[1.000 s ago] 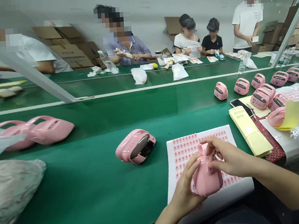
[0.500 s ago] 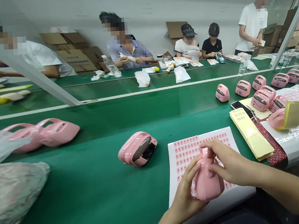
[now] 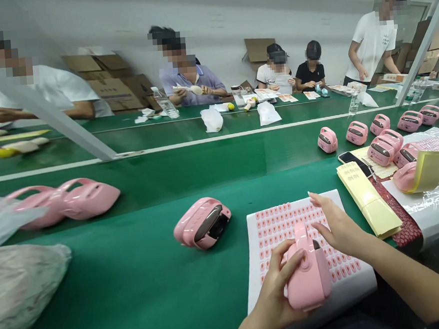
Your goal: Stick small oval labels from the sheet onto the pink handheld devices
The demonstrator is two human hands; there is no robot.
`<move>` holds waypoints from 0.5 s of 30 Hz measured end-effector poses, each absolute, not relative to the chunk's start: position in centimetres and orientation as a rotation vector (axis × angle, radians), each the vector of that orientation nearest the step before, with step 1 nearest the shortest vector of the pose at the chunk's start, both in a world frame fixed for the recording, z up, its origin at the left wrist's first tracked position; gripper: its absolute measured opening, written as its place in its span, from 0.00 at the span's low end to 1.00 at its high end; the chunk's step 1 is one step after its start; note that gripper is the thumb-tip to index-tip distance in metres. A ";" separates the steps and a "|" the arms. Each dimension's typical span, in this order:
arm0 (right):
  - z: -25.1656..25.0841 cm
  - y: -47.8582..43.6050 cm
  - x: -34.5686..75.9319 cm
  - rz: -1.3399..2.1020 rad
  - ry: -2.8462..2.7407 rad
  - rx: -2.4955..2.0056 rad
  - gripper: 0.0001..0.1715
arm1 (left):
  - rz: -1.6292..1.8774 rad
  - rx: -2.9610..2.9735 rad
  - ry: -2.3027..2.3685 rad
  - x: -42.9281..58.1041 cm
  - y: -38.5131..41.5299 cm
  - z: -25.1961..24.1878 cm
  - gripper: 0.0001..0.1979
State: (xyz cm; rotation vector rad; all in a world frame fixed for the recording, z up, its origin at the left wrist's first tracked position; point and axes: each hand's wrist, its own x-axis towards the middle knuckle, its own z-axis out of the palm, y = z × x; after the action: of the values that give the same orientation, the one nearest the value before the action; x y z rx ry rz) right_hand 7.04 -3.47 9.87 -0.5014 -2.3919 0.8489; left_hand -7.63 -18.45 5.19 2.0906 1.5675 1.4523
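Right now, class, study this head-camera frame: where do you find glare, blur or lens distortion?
In the head view, the wide lens bows the green conveyor belt and stretches the pink shells at left; light glares on the glossy pink device and the clear plastic film; the plastic bag at lower left looks soft.

- pink plastic casing (image 3: 309,276): glossy, smooth
- sticker sheet (image 3: 284,225): matt white paper
- yellow paper pad (image 3: 369,206): matt
- green worktop (image 3: 110,267): smooth, faintly shiny
- crumpled plastic bag (image 3: 21,288): thin, dull sheen
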 end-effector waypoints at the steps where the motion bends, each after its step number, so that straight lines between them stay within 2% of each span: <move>1: 9.2 -3.0 7.0 1.023 -2.426 -0.547 0.36 | 1.488 2.061 1.541 -7.6 -18.5 5.1 0.48; 3: 7.9 -2.5 6.8 1.399 -2.452 -0.630 0.33 | 1.564 1.986 1.483 -7.4 -18.6 5.0 0.47; 6: 6.5 -3.0 6.2 1.938 -2.248 -0.681 0.22 | 1.629 1.845 1.442 -7.1 -18.9 4.7 0.46; 9: 5.9 -4.2 5.3 2.292 -1.841 -0.816 0.24 | 1.738 1.498 1.500 -7.2 -19.2 3.9 0.44; 12: 6.0 -5.0 4.1 2.366 -1.534 -0.947 0.27 | 1.818 1.100 1.509 -8.0 -19.1 2.7 0.43; 15: 6.8 -4.0 2.7 2.174 -1.454 -0.954 0.26 | 1.830 0.898 1.587 -9.5 -18.8 1.3 0.34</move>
State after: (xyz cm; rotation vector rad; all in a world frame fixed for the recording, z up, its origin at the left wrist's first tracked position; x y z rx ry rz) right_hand 2.73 -4.04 6.77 -0.9535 -1.4544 2.1737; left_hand -9.51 -18.84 1.33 0.8985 1.5869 1.8299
